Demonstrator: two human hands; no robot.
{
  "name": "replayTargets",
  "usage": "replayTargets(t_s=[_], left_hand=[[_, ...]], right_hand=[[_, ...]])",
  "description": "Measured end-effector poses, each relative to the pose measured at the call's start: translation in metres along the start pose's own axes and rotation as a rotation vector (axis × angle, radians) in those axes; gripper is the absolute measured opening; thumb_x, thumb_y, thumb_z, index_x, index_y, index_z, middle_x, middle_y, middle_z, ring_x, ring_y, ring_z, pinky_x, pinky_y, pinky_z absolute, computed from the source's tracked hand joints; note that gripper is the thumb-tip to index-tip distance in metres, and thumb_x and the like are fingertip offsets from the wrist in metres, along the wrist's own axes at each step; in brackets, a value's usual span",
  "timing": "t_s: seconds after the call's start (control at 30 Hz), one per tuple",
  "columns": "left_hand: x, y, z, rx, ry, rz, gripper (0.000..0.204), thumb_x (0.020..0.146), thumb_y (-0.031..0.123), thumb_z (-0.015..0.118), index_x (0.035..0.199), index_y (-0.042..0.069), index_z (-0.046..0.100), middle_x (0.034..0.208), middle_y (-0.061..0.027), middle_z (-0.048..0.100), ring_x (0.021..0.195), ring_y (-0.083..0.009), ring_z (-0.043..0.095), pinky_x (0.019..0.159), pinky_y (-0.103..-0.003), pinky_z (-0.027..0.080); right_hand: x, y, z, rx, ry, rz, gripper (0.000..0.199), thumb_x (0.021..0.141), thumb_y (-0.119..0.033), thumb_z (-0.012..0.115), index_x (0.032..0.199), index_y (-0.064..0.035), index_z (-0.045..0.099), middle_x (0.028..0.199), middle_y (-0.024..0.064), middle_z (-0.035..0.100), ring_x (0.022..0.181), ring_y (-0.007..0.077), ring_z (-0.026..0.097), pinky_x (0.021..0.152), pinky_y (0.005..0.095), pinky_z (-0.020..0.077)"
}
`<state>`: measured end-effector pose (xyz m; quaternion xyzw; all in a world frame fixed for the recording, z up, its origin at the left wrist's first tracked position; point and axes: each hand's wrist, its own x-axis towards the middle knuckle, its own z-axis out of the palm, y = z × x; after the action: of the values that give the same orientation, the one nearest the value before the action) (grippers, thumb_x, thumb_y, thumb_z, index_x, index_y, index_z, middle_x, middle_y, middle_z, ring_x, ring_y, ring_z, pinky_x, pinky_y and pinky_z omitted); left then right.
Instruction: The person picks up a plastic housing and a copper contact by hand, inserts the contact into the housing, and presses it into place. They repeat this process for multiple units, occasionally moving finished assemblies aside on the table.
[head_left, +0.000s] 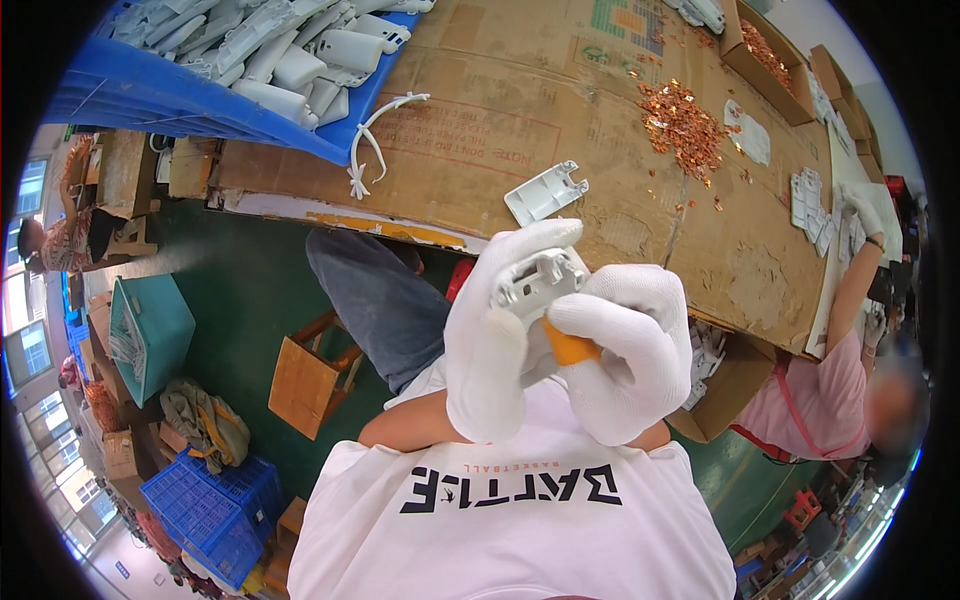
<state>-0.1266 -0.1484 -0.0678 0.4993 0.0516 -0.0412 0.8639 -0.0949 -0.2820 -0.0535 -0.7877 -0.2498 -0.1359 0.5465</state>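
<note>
Both of my hands wear white knit gloves and meet in front of my chest, at the table's edge. My left hand (490, 345) is closed round a white plastic housing (537, 287), its moulded end with clips and holes facing up. Close against it, my right hand (640, 350) is closed with the thumb pressed on a short orange piece (570, 345); the fingers hide most of it, so its kind does not show. Just beyond my hands, a similar white plastic shell (546, 193) lies on the cardboard-covered table (450, 200).
A blue crate (230, 115) heaped with white plastic parts stands far left, a white tie (368, 150) beside it. Small copper-coloured pieces (685, 125) lie piled on the right. A co-worker's arm (855, 280) reaches in at far right. A wooden stool (305, 385) stands left of my leg.
</note>
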Motion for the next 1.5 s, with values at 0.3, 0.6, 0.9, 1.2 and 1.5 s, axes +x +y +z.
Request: replayTargets(t_s=[0.3, 0.6, 0.9, 1.2, 1.5], left_hand=[[0.010, -0.003, -0.002, 0.783, 0.039, 0.676, 0.043, 0.096, 0.023, 0.055, 0.131, -0.003, 0.055, 0.112, -0.0181, 0.064, 0.096, -0.0295, 0.064, 0.080, -0.034, 0.053], [0.007, 0.006, -0.004, 1.100, -0.042, 0.634, 0.042, 0.082, -0.012, 0.061, 0.121, 0.002, 0.062, 0.115, -0.0160, 0.068, 0.100, -0.0306, 0.069, 0.083, -0.034, 0.056], [-0.006, -0.018, -0.026, 0.822, 0.028, 0.371, 0.036, 0.081, -0.009, 0.062, 0.114, 0.007, 0.066, 0.108, -0.0115, 0.067, 0.090, -0.0241, 0.067, 0.077, -0.031, 0.055], [-0.030, -0.085, -0.057, 0.784, 0.057, 0.128, 0.023, 0.074, -0.001, 0.061, 0.094, 0.009, 0.067, 0.088, -0.0072, 0.065, 0.086, -0.0282, 0.067, 0.072, -0.037, 0.053], [-0.049, -0.094, -0.061, 0.829, 0.153, 0.046, 0.019, 0.074, -0.001, 0.066, 0.091, 0.005, 0.062, 0.087, -0.0116, 0.065, 0.085, -0.0328, 0.066, 0.072, -0.040, 0.052]], right_hand=[[0.006, -0.013, 0.000, -0.081, 0.090, 0.113, 0.042, 0.048, 0.010, 0.079, 0.084, -0.0094, 0.069, 0.084, 0.0051, 0.057, 0.078, 0.0222, 0.058, 0.064, 0.0310, 0.0457], [0.005, 0.022, 0.002, 0.169, -0.002, 0.323, 0.046, 0.068, 0.015, 0.073, 0.110, -0.0019, 0.063, 0.110, 0.0126, 0.063, 0.091, 0.0205, 0.069, 0.079, 0.0285, 0.0560], [-0.022, 0.026, 0.006, 0.124, -0.315, 0.501, 0.046, 0.080, 0.013, 0.058, 0.124, 0.0001, 0.061, 0.117, 0.0196, 0.066, 0.108, 0.0305, 0.066, 0.094, 0.0340, 0.0491], [-0.078, 0.044, 0.027, -0.017, -0.474, 0.574, 0.027, 0.085, 0.009, 0.052, 0.109, 0.0056, 0.065, 0.094, 0.0189, 0.072, 0.093, 0.0239, 0.071, 0.085, 0.0340, 0.0525], [-0.091, 0.049, 0.032, -0.079, -0.661, 0.501, 0.025, 0.089, -0.007, 0.055, 0.109, -0.0075, 0.069, 0.096, 0.0176, 0.071, 0.089, 0.0282, 0.068, 0.081, 0.0372, 0.0526]])
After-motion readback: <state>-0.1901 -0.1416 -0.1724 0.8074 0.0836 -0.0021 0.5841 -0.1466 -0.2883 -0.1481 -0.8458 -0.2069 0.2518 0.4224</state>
